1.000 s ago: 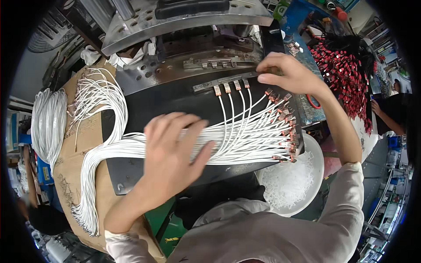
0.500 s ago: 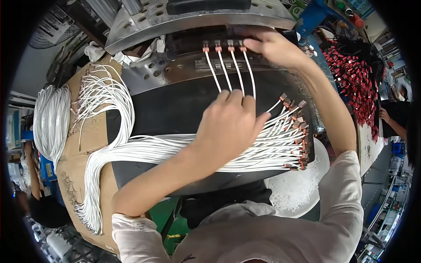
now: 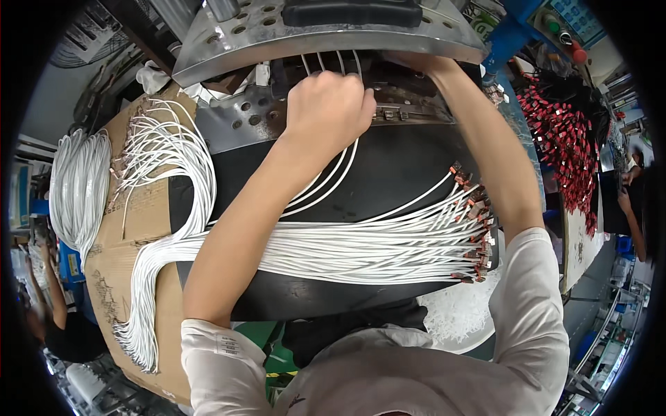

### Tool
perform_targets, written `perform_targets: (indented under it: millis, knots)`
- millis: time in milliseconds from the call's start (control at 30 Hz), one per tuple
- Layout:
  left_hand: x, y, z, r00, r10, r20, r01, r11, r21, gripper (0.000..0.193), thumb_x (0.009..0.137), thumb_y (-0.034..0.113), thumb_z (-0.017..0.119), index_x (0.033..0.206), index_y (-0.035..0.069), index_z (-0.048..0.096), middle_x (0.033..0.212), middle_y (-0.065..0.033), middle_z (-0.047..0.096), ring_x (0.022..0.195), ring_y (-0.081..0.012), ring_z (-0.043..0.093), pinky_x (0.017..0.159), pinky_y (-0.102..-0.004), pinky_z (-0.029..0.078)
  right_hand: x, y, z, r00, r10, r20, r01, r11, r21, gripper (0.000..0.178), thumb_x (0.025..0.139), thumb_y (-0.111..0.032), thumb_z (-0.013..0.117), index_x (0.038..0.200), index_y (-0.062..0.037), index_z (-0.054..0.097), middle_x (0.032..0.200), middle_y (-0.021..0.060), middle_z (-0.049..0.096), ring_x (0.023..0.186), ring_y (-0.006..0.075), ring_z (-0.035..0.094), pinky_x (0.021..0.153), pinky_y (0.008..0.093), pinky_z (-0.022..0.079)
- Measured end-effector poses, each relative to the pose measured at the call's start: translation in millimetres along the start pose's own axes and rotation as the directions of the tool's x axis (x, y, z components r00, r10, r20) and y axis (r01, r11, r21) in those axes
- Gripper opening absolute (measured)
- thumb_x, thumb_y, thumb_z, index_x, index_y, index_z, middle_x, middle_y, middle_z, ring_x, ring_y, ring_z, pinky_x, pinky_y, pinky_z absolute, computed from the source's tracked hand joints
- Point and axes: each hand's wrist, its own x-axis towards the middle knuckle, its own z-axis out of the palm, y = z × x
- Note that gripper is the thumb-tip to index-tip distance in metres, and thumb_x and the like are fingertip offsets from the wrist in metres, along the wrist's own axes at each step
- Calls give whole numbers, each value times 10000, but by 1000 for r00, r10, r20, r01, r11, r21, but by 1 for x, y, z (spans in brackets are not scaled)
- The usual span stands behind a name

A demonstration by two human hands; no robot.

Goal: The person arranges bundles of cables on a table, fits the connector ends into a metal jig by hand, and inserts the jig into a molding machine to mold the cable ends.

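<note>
My left hand (image 3: pixel 329 107) is closed in a fist around several white cables (image 3: pixel 358 66). Their upper ends run up under the thick metal plate of a machine (image 3: pixel 326 47), where the tips are hidden. Below the fist the same cables curve down toward the left over a black mat (image 3: pixel 402 166). My right hand (image 3: pixel 420 62) reaches beneath that plate at its right side; its fingers are out of sight. In front lies a wide bundle of white cables (image 3: pixel 361 249), with orange-and-metal connectors (image 3: pixel 479 232) at its right end.
Cardboard (image 3: pixel 111 277) lies at the left, under looped white cable ends (image 3: pixel 163 149). A coiled white cable hank (image 3: pixel 80 187) is farther left. White scraps fill a round tub (image 3: pixel 461 312) near my right elbow. Red-tipped dark cables (image 3: pixel 562 139) are piled at right. Other people work at both sides.
My left hand has moved up and slightly left with the cables, whose connector ends have gone under the metal plate. My right hand has slid farther beneath it. The view has shifted slightly.
</note>
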Motion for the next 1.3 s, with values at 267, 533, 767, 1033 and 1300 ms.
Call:
perform_targets:
  millis: [267, 533, 767, 1033, 1300]
  knots:
    - [-2, -7, 3, 1000, 9, -20, -7, 995, 95, 456, 933, 509, 686, 969, 56, 728, 767, -172, 717, 739, -382, 728, 654, -492, 587, -14, -8, -19, 990, -101, 93, 82, 978, 191, 337, 999, -242, 628, 1253, -28, 680, 1198, 138, 711, 1059, 244, 657, 959, 397, 513]
    - [4, -25, 25, 946, -19, -325, 143, 921, 363, 697, 938, 635, 594, 1350, 75, 653, 1449, -213, 565, 1330, -445, 523, 969, -759, 366, -73, -24, -8, 966, -259, -18, 259, 957, 133, 459, 1019, -197, 575, 1462, -81, 545, 1491, 202, 523, 1432, 364, 438, 1203, 482, 310]
    - [10, -25, 13, 969, -214, -125, 243, 915, 321, 797, 954, 682, 533, 1472, 76, 557, 1586, -219, 430, 1453, -491, 373, 1049, -794, 274, -107, -77, -69, 964, -251, 84, 232, 955, 187, 492, 995, -153, 622, 1476, -102, 537, 1514, 178, 502, 1441, 355, 424, 1190, 466, 305]
    - [-163, 57, -102, 988, -96, 119, 145, 336, -931, 661, 883, 375, 784, 1336, -74, 611, 1298, -219, 653, 1045, -304, 662, 873, -411, 513, -316, -112, -93, 380, -925, 22, -195, -57, 979, 560, 1029, -290, 669, 1450, 37, 502, 1400, 224, 546, 1165, 393, 617, 980, 446, 506]
    - [-387, 72, -60, 312, -608, 730, 573, -493, -655, 776, 1018, 702, 455, 1281, -25, 529, 1075, -161, 684, 924, -247, 665, 760, -376, 513, -474, -135, 9, 803, 197, 562, -171, -828, 534, 522, 1081, -374, 517, 1477, -38, 466, 1424, 95, 582, 1258, 232, 587, 1011, 408, 502]
